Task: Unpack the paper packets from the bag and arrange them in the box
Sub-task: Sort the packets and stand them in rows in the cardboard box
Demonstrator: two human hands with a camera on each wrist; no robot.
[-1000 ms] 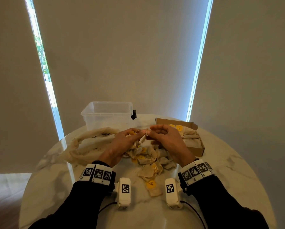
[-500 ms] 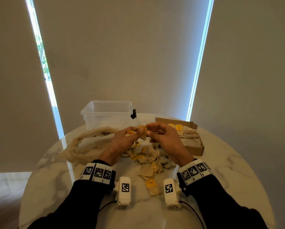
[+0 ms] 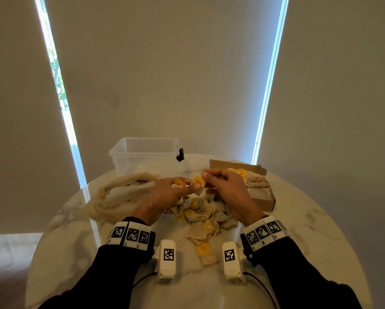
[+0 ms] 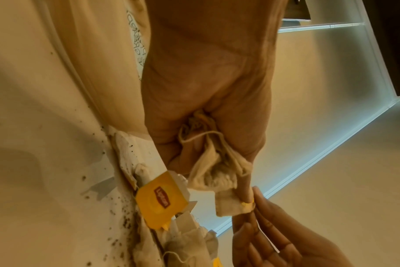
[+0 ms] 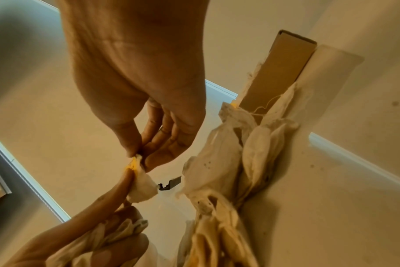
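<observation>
Both hands meet above the loose pile [image 3: 200, 216]: the left hand [image 3: 164, 195] clutches a bunched packet [image 4: 213, 173], while the right hand [image 3: 226, 186] pinches its yellow tag [image 3: 198, 181], seemingly untangling the string. The cardboard box [image 3: 268, 202] waits just right, partly filled.

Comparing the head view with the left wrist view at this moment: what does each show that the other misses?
Only the head view shows the clear plastic tub, the cardboard box with packets already in it, the limp cloth bag and the round marble table.

Only the left wrist view shows the crumpled packet and tangled string bunched inside the left hand, the Lipton logo on a yellow tag, and loose tea specks.

Both show the right hand pinching a packet at the left hand's fingertips, and the packet pile.
</observation>
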